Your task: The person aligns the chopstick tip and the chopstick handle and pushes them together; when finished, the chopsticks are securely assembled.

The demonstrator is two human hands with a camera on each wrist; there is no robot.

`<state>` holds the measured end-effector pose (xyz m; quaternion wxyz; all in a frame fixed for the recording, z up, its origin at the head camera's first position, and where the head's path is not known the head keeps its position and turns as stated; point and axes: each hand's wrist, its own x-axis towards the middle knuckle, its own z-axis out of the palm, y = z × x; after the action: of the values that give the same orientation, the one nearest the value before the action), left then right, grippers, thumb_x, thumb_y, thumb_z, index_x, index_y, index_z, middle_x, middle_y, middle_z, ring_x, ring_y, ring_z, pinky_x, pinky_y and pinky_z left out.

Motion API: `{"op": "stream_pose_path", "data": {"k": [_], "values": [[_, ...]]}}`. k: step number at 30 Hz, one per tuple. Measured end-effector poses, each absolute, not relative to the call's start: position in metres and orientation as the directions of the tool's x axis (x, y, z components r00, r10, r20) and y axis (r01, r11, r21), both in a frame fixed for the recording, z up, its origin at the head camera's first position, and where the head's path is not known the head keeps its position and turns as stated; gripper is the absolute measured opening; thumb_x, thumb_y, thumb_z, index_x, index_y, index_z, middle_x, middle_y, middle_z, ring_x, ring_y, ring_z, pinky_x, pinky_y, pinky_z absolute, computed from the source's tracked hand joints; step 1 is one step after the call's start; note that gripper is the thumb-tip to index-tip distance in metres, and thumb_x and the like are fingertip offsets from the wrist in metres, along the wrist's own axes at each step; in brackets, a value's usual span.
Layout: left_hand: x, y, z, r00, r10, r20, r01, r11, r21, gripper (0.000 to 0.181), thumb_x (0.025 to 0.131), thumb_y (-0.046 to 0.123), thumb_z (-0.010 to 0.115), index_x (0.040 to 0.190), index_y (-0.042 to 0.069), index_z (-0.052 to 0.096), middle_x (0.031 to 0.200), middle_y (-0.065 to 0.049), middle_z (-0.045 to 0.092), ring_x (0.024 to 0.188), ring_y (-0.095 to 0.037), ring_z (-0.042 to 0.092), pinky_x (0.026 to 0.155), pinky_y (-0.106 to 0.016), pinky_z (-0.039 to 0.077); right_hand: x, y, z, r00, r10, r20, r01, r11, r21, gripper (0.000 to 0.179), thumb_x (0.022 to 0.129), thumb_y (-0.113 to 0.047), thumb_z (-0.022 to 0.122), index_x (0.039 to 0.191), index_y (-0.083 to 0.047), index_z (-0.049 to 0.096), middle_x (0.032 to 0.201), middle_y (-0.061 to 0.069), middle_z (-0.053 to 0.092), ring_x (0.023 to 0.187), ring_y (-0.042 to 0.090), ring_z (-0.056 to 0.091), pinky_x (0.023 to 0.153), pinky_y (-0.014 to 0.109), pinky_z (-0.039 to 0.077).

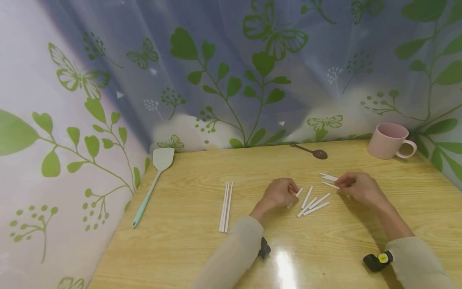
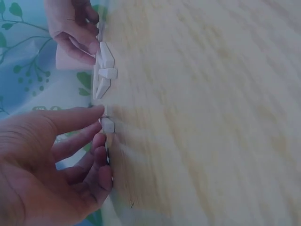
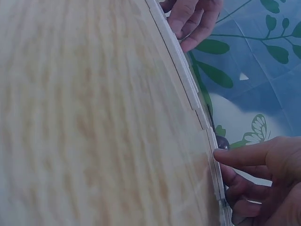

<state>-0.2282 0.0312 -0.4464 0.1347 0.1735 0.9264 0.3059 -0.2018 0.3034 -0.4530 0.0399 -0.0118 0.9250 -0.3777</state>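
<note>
My left hand point(image 1: 279, 193) pinches a short white stick point(image 1: 299, 192) between thumb and fingers, low over the table. That stick's end point(image 2: 107, 125) also shows at the fingertips in the left wrist view. Just right of it lies a loose pile of several white sticks point(image 1: 317, 208), some crossing. On the pile's far right side my right hand point(image 1: 361, 188) has thumb and fingers about the end of another white stick point(image 1: 330, 185). A few more white sticks point(image 1: 327, 176) lie behind that one, their right ends hidden by the fingers.
Three longer white sticks point(image 1: 225, 206) lie side by side left of my left hand. A spatula point(image 1: 148, 196) lies at the left edge. Along the back are a dark spoon point(image 1: 319, 154) and a pink mug point(image 1: 386, 143). Patterned cloth point(image 1: 223, 120) hangs behind the wooden table point(image 1: 173, 257).
</note>
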Motion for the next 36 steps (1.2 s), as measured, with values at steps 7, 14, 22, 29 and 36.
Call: {"op": "stream_pose_path", "data": {"k": [7, 14, 22, 29, 36], "values": [[-0.227, 0.032, -0.444, -0.932, 0.337, -0.130, 0.228, 0.828, 0.512, 0.007, 0.087, 0.014, 0.084, 0.086, 0.016, 0.076, 0.081, 0.008, 0.067, 0.071, -0.009, 0.057, 0.061, -0.024, 0.047, -0.200, 0.307, -0.455, -0.997, -0.048, -0.059, 0.004, 0.742, -0.670, 0.016, 0.091, -0.014, 0.079, 0.100, -0.001, 0.076, 0.094, 0.010, 0.073, 0.085, 0.024, 0.059, 0.069, 0.032, 0.047], [-0.225, 0.023, -0.439, -0.933, 0.335, -0.129, 0.207, 0.796, 0.569, 0.006, 0.089, 0.008, 0.079, 0.094, 0.010, 0.082, 0.088, 0.002, 0.075, 0.074, -0.011, 0.062, 0.062, -0.023, 0.051, -0.201, 0.309, -0.453, -0.995, -0.097, -0.034, -0.053, 0.770, -0.636, 0.016, 0.093, -0.014, 0.077, 0.100, 0.001, 0.077, 0.098, 0.016, 0.076, 0.091, 0.027, 0.063, 0.073, 0.034, 0.049], [-0.224, 0.002, -0.431, -0.925, 0.355, -0.137, 0.183, 0.731, 0.658, 0.006, 0.092, 0.010, 0.077, 0.097, 0.009, 0.081, 0.092, 0.000, 0.076, 0.075, -0.010, 0.062, 0.068, -0.023, 0.052, -0.201, 0.311, -0.448, -0.987, -0.158, -0.041, -0.091, 0.741, -0.665, 0.015, 0.097, -0.006, 0.069, 0.104, 0.007, 0.073, 0.099, 0.018, 0.073, 0.087, 0.022, 0.060, 0.069, 0.029, 0.050], [-0.217, -0.017, -0.427, -0.906, 0.410, -0.107, 0.216, 0.664, 0.715, 0.008, 0.092, 0.007, 0.074, 0.098, 0.009, 0.078, 0.095, -0.001, 0.074, 0.085, -0.013, 0.063, 0.074, -0.027, 0.053, -0.198, 0.301, -0.433, -0.976, -0.216, -0.018, -0.139, 0.688, -0.713, 0.011, 0.102, -0.004, 0.063, 0.103, 0.006, 0.070, 0.101, 0.016, 0.071, 0.089, 0.017, 0.059, 0.069, 0.024, 0.050], [-0.206, -0.033, -0.419, -0.883, 0.466, -0.049, 0.275, 0.599, 0.752, 0.014, 0.093, 0.007, 0.070, 0.106, 0.007, 0.077, 0.089, -0.002, 0.073, 0.074, -0.010, 0.061, 0.063, -0.022, 0.050, -0.190, 0.285, -0.414, -0.941, -0.337, 0.019, -0.228, 0.593, -0.772, 0.014, 0.105, -0.002, 0.058, 0.114, 0.006, 0.064, 0.094, 0.010, 0.075, 0.089, 0.017, 0.071, 0.080, 0.025, 0.053]]}}
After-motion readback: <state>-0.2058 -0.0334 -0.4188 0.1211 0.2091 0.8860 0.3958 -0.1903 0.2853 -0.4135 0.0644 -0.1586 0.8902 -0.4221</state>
